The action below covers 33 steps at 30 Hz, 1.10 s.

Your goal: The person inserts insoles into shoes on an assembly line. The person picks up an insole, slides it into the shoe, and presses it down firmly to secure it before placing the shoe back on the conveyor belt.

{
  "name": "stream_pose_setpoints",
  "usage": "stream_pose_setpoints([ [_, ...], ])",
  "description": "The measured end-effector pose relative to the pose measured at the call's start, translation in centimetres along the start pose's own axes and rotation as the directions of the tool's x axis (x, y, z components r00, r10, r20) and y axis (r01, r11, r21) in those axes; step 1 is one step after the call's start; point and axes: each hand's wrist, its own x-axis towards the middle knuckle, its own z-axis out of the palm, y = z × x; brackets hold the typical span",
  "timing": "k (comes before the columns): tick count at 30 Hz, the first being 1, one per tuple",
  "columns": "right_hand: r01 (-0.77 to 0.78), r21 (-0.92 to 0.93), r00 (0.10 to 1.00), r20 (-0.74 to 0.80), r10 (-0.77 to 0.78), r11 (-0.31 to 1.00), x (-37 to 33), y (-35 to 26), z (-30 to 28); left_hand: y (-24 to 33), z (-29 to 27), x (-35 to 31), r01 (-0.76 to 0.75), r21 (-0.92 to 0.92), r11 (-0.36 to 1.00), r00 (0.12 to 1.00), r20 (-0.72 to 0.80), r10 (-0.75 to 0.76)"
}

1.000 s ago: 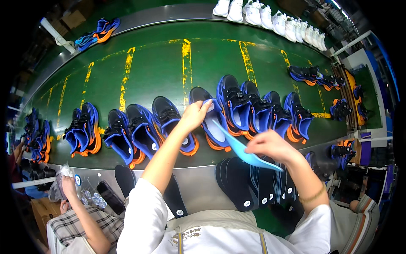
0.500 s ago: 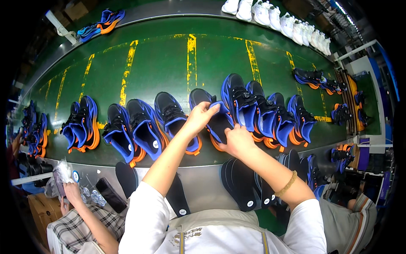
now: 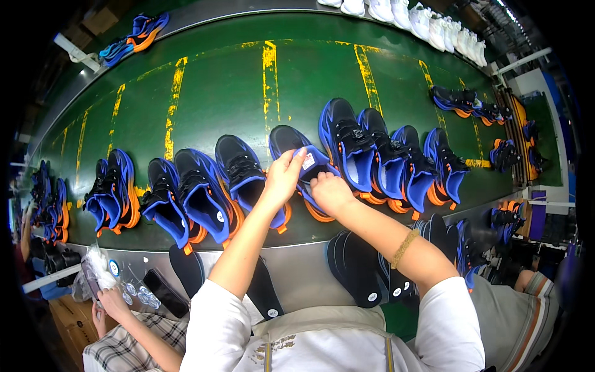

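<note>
A black sneaker (image 3: pixel 289 140) with blue lining and an orange sole stands on the green belt between both my hands. My left hand (image 3: pixel 284 178) pinches its blue-lined collar or tongue, holding the opening wide, and a white label (image 3: pixel 308 161) shows on the lining. My right hand (image 3: pixel 333 193) has its fingers curled down into the shoe's opening. Those fingertips are hidden, so what they hold cannot be seen. A matching sneaker (image 3: pixel 238 164) sits just left of my left hand, and another sneaker (image 3: pixel 347 139) stands right of the worked one.
More sneakers (image 3: pixel 111 186) stand along the belt (image 3: pixel 217 93) on both sides. Black insoles (image 3: pixel 353 270) lie on the metal ledge (image 3: pixel 304 285) before me, beside a phone (image 3: pixel 165 291) at left. White shoes (image 3: pixel 421 25) line the far shelf. A co-worker's hands (image 3: pixel 111 304) handle plastic at lower left.
My right hand has moved from the shoe's heel up into its opening. The black insole that stuck out there no longer shows above the collar. My left hand still grips the upper edge.
</note>
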Motion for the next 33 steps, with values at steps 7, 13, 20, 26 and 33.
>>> stream_pose_setpoints([
  [7,0.111,-0.226,0.903,0.429,-0.003,0.968,0.8,-0.8,-1.4,0.7,-0.4,-0.6,0.053,0.098,0.994,0.994,0.087,-0.061],
  [13,0.35,-0.29,0.812,0.568,-0.134,0.891,1.1,-0.1,-0.9,1.1,-0.5,-0.7,0.075,0.072,0.995,0.987,0.138,-0.084],
  [20,0.523,-0.212,0.79,0.486,-0.375,0.826,0.0,1.5,-1.8,0.3,0.5,-0.8,-0.201,0.465,0.862,0.922,-0.208,0.327],
  [26,0.238,0.1,0.785,0.567,-0.252,0.966,-3.1,0.9,-2.4,2.5,0.3,-0.4,-0.363,0.802,0.475,0.918,0.218,0.332],
  [33,0.245,0.345,0.862,-0.505,-0.041,0.906,-11.2,0.7,1.2,3.5,-0.5,-2.1,-0.471,0.701,0.535,0.877,0.311,0.366],
])
